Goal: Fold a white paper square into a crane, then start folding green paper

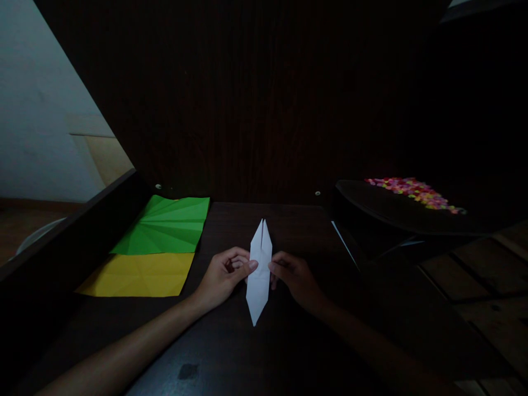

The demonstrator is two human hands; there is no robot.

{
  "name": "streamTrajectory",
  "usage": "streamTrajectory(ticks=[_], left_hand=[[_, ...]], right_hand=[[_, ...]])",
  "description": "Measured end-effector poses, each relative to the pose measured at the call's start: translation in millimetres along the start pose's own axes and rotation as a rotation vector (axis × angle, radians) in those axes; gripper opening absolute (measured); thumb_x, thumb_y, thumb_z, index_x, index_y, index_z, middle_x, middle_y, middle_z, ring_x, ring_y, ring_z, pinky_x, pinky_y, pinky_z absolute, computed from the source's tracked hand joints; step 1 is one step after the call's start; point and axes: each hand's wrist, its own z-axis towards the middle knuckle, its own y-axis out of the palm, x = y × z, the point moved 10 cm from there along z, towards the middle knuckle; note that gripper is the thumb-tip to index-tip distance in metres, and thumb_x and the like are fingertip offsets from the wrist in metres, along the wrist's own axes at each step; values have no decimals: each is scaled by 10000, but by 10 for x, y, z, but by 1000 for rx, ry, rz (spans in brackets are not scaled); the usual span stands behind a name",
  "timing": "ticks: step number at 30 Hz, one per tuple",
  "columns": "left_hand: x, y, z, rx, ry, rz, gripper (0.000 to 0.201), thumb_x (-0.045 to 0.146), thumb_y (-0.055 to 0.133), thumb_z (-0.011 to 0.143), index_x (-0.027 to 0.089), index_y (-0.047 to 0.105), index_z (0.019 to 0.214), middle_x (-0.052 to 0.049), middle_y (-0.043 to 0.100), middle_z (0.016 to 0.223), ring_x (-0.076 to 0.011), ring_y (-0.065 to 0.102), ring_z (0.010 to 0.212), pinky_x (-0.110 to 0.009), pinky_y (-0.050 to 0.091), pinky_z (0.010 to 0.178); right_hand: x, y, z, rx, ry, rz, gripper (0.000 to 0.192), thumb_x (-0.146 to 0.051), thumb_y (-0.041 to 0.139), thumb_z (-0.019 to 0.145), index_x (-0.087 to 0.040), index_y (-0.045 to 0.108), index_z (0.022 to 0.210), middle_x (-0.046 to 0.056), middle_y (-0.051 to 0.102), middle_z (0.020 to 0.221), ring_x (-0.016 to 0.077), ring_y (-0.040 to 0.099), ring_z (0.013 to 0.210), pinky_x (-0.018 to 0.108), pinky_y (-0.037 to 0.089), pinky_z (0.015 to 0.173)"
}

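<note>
A folded white paper (259, 280), long and narrow with pointed ends, stands between my hands above the dark tabletop. Its upper end splits into two points side by side; the lower end comes to a single tip. My left hand (231, 270) pinches its left edge, thumb on the front face and fingers curled behind. On the opposite edge my right hand (295, 275) grips it the same way, thumb tip at the paper's side. The fingertips behind the sheet are partly hidden.
To the left lie a creased green paper sheet (169, 225) and a yellow sheet (140, 275) partly under it. A dark curved surface (371, 206) at right carries a strip of small colourful pieces (416, 192). A dark wooden panel (247, 110) rises behind the tabletop (231, 352).
</note>
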Motion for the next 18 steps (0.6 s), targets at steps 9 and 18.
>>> streamTrajectory(ticks=[9,18], left_hand=[[94,164,-92,-126,6,49,315,409,739,786,125,613,737,5,603,628,-95,546,559,-202,427,537],[-1,385,-182,-296,-88,-66,280,334,755,787,123,588,710,-5,642,595,-90,572,512,-192,434,512]], right_hand=[[48,37,-19,4,64,74,313,-482,695,728,-187,595,764,-37,561,592,102,508,469,203,393,404],[55,45,-97,55,143,70,332,-460,770,627,-153,644,653,-8,596,587,118,520,519,227,398,473]])
